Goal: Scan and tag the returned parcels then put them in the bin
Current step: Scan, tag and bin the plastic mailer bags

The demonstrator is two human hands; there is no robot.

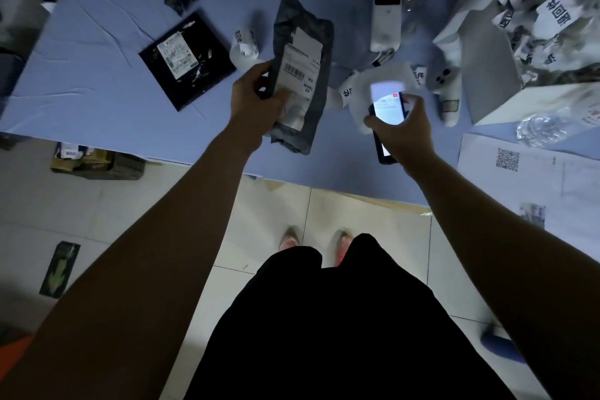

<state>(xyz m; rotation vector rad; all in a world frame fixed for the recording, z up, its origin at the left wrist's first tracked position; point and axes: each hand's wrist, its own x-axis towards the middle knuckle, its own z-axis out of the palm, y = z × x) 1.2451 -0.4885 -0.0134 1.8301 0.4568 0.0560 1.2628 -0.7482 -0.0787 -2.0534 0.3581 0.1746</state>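
- Desk (97, 75): covered with a blue cloth, it fills the upper half of the frame. The work takes place above its front edge.
- White carton (487, 81): at the upper right, filled with parcels that carry printed tags. Judged to be the bin.
- Grey parcel (321, 42): a soft mailer at centre frame, held above the desk with its white barcode label facing up.
- Black flat parcel (186, 62): lies label-up on the desk to the left, well apart from both hands. Judged to be awaiting processing.
- Left hand (256, 97): grips the left edge of the grey parcel, thumb pressed on the lower part of the label.
- Right hand (409, 127): wraps round a handheld scanner (388, 109), lit screen up, right of the parcel and not touching it.
- Roll of tags (245, 47): stands on the desk just beyond the left hand.
- Step in hand: scanning, judged from the upturned label and the active screen.
- Next move: aim the scanner at the barcode, above the thumb. Keep the label flat and the thumb off the bars. Tagging from the roll and transfer to the carton are not yet done.
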